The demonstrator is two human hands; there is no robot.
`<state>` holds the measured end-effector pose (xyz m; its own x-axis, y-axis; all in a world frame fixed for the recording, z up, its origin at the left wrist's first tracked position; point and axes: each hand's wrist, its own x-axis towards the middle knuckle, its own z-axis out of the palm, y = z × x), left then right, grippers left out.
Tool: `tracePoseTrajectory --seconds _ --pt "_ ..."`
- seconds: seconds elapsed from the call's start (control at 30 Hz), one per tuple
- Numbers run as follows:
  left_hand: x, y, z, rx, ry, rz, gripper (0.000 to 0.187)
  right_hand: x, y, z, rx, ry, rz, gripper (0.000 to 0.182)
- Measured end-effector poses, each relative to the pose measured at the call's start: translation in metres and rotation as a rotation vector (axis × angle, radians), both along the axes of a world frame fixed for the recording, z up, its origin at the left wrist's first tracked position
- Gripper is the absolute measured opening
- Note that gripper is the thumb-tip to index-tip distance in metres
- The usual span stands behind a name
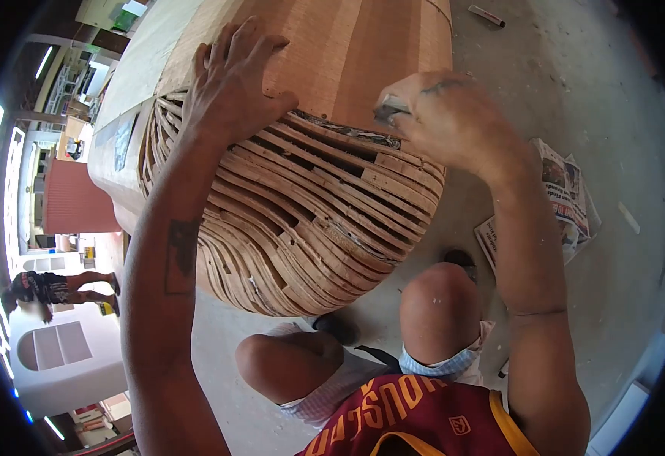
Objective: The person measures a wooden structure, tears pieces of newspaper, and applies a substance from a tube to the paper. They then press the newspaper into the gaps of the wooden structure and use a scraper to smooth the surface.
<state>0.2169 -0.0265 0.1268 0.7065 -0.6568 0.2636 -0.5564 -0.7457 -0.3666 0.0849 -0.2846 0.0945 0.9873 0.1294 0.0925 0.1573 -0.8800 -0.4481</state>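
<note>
A large curved wooden piece (363,53) fills the upper middle, with smooth panels above and a layered, slatted edge (309,220) facing me. My left hand (237,87) has its fingers spread over the panel near that edge; it holds nothing. To the right, my right hand (458,121) is closed around a small greyish item (391,112) that I cannot make out. It is just above the right end of a gap between panel and slats. Crumpled, paper-like material (347,131) is tucked along this gap.
Printed newspaper sheets (564,197) lie on the grey floor at the right. A marker-like stick (487,16) lies at the upper right. My knees (440,308) are close below the slatted edge. At the far left, another person (59,289) stands by a white cabinet (66,349).
</note>
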Motion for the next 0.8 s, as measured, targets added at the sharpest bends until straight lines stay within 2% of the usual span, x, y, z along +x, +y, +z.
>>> tracePoseTrajectory --seconds 0.07,0.17,0.27,0.37,0.47,0.57,0.77,0.8 --pt "0.001 0.001 -0.002 -0.01 -0.012 0.003 0.078 0.003 0.005 -0.007 -0.07 -0.03 0.079 0.021" --pt "0.002 0.002 -0.002 -0.003 -0.014 0.01 0.08 0.008 0.012 -0.011 -0.22 0.116 0.07 0.021" --pt "-0.001 0.003 0.0 0.02 -0.025 -0.014 0.079 0.007 0.009 0.012 -0.051 0.182 0.064 0.021" --pt "0.001 0.004 -0.004 0.016 -0.053 -0.009 0.079 0.015 0.02 -0.002 -0.179 0.104 0.142 0.02" --pt "-0.003 0.0 -0.001 -0.009 0.0 0.055 0.079 0.019 0.023 -0.016 -0.207 0.045 0.101 0.02" --pt "-0.002 0.001 -0.003 -0.033 -0.006 0.045 0.079 0.009 0.016 0.008 -0.11 -0.007 0.092 0.022" --pt "-0.002 0.003 -0.002 -0.072 -0.002 0.018 0.072 -0.02 -0.016 0.008 0.069 -0.196 0.067 0.021" --pt "-0.001 0.001 -0.001 -0.07 0.009 0.029 0.07 -0.03 -0.02 0.009 0.122 -0.142 0.044 0.022"
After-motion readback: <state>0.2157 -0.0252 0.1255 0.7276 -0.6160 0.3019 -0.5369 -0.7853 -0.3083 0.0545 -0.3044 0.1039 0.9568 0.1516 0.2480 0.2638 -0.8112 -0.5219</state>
